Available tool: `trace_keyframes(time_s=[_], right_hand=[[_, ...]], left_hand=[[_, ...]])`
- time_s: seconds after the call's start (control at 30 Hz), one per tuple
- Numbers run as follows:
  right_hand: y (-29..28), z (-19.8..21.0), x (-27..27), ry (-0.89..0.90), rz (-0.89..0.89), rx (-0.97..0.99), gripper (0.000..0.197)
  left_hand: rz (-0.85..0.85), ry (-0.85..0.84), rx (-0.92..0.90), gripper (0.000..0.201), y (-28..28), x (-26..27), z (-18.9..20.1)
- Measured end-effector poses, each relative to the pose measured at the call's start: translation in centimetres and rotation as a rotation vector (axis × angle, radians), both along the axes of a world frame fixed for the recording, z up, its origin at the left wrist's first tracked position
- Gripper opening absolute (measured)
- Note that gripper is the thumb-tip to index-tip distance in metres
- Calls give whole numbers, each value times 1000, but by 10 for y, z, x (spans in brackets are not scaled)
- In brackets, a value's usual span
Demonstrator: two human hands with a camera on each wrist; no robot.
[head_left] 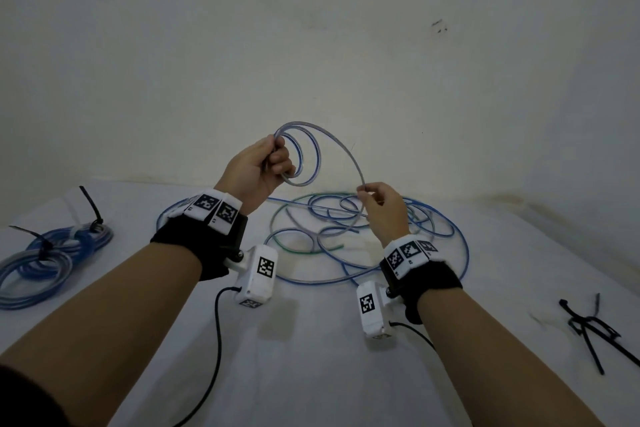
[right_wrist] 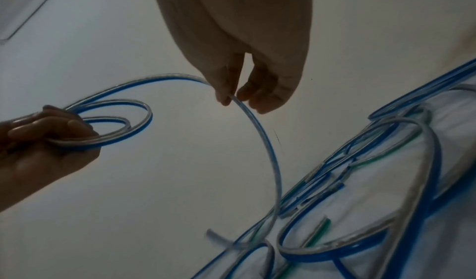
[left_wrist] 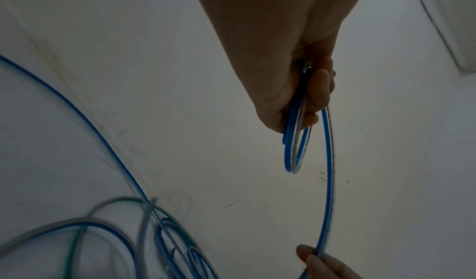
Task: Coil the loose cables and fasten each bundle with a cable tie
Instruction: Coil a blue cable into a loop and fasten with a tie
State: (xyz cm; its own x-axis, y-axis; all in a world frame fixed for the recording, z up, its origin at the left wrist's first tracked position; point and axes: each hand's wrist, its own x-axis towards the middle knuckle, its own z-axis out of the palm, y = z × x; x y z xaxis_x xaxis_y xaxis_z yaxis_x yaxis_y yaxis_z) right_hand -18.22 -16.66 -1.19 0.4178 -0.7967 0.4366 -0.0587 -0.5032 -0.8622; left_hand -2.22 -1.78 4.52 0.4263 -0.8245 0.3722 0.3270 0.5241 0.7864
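White worktop [head_left: 311,357], blue-striped cable [head_left: 341,149] being coiled.
Loops are clasped by the left hand [head_left: 258,166], the strand pinched by the right hand [head_left: 382,208]; a slackened clasp could spring the coil.

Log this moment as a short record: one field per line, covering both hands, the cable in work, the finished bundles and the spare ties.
left hand: grips small coil of blue-striped clear cable, held above the table
right hand: pinches the same cable's free run, ready to feed another loop
loose cables: blue-striped and green-striped, tangled on the white table, uncoiled
finished bundles: coiled, tied with black ties, far left
spare cable ties: black, far right
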Motion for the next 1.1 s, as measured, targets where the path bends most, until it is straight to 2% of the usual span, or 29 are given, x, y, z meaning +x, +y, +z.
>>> trace_keyframes(time_s=[0.07, 0.23, 0.3, 0.37, 0.47, 0.53, 0.6, 0.7, 0.8, 0.87, 1.0, 1.1], right_hand=[[-1, 2, 2, 103, -17, -57, 15], [-2, -8, -1, 319, -9, -61, 14], [-7, -14, -5, 347, -41, -26, 11], [-5, -15, -8, 292, -22, 72, 8], [6, -10, -6, 175, 177, 196, 9], [18, -2, -4, 176, 326, 253, 5], [29, 6, -4, 180, 482, 351, 10], [38, 16, -6, 119, 723, 533, 15], [45, 28, -9, 19, 880, 573, 17], [48, 36, -7, -56, 866, 547, 18], [45, 47, 0, -186, 684, 548, 15], [37, 44, 3, -175, 492, 474, 17]], left_hand=[[-20, 45, -42, 31, 0, -2, 3], [9, 149, -182, 33, 1, -2, 14], [53, 186, -231, 33, 3, 3, 19], [98, 163, -244, 33, 2, 5, 20], [177, -7, -169, 32, -4, -4, 15], [281, -220, -63, 29, -10, -13, 7], [354, -398, 5, 24, -16, -20, -3], [353, -513, 97, 17, -22, -29, -17], [385, -634, 246, 21, -24, -29, -29], [388, -680, 331, 23, -26, -25, -37], [133, -566, 359, 25, -22, -30, -42], [35, -563, 380, 30, -16, -39, -37]])
